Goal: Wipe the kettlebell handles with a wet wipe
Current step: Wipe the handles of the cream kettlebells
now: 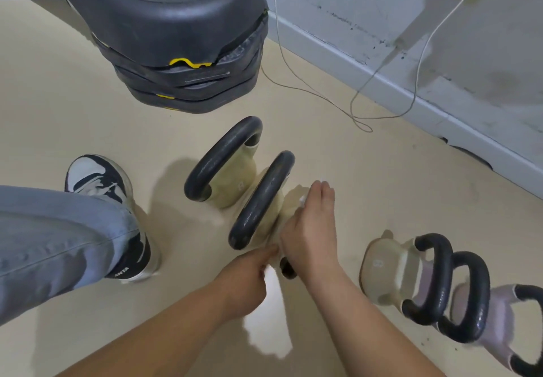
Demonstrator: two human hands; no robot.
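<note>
1. Nearest, the left hand [244, 282] pinches a white wet wipe [269, 326] with curled fingers; the wipe hangs over the beige floor [88, 129]
2. The right hand [308, 229] curls round the black metal handle [287, 268] of a cream kettlebell, with white scraps showing at its fingertips
3. Just beyond, two more cream black-handled kettlebells [226, 182] stand side by side
4. Farthest, a black stepped platform [164, 23] sits near the floor's wall edge

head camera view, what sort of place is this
Probably a home gym or a small workout corner. Several kettlebells stand on the beige floor, a stack of black step platforms sits behind them, and a white charging cable trails along the scuffed wall.
</note>
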